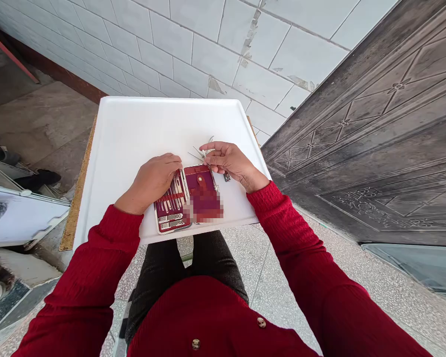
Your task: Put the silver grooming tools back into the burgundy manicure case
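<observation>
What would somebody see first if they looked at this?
Two hands in red sleeves over an open red tool case at the near edge of a white tray. The left hand rests on the case's tools; the right hand pinches small metal tools just behind it.

the far and left parts of the white bench [134, 124] lie open, while the opened tool case [188, 201] and loose metal tools [204, 151] crowd the near edge.
</observation>
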The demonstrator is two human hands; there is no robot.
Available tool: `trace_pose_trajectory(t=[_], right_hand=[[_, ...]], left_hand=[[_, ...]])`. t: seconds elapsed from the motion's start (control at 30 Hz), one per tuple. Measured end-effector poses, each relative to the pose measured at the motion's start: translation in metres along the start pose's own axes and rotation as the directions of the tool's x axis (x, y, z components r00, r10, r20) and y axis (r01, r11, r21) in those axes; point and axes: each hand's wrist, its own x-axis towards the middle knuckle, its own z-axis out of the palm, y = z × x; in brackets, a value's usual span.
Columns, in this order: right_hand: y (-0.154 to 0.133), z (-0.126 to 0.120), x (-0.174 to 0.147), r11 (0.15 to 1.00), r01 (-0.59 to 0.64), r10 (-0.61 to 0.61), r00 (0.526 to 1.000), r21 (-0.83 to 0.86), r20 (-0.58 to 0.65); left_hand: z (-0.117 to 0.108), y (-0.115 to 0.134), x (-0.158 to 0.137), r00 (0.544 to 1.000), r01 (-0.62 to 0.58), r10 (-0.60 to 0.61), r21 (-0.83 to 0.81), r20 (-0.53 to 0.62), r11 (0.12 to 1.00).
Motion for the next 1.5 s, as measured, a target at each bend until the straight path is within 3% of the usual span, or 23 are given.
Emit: trace_pose_trajectory(t=[0.17, 0.3, 0.57, 0.77, 1.1, 1.3, 1.4, 1.5], right_hand=[[0.002, 0.005, -0.001, 0.999, 0.049, -0.049, 0.998, 0.007, 0.041], [0.007, 0.013, 0.001, 0.99, 0.141, -0.141, 0.989, 0.004, 0.055], [0.009, 0.026, 0.006, 0.967, 0.245, -0.25, 0.964, 0.067, 0.093], [0.005, 0.031, 0.001, 0.966, 0.253, -0.258, 0.954, 0.049, 0.153], [0.0, 0.034, -0.005, 0.966, 0.237, -0.233, 0.971, -0.099, 0.048], [0.003, 0.02, 0.0, 0.966, 0.198, -0.205, 0.978, -0.163, -0.026], [0.002, 0.009, -0.003, 0.966, 0.129, -0.138, 0.99, -0.224, -0.026], [0.0, 0.003, -0.008, 0.962, 0.084, -0.094, 0.995, -0.259, -0.027]], left_hand=[[0.002, 0.009, 0.005, 0.995, 0.041, -0.044, -0.034, -0.086, 0.999], [0.001, 0.028, 0.01, 0.989, 0.053, -0.081, -0.218, -0.12, 0.974], [-0.005, 0.04, 0.009, 0.975, 0.199, -0.216, -0.594, 0.043, 0.779], [-0.006, 0.043, 0.008, 0.961, 0.262, -0.253, -0.682, 0.116, 0.683], [0.003, 0.041, 0.009, 0.965, 0.225, -0.261, -0.562, 0.017, 0.796], [-0.001, 0.025, 0.008, 0.985, 0.121, -0.141, -0.184, -0.101, 0.975], [-0.004, 0.014, 0.006, 0.989, 0.098, -0.102, -0.035, -0.107, 0.995], [-0.003, 0.007, 0.004, 0.994, 0.084, -0.084, -0.001, -0.077, 0.996]])
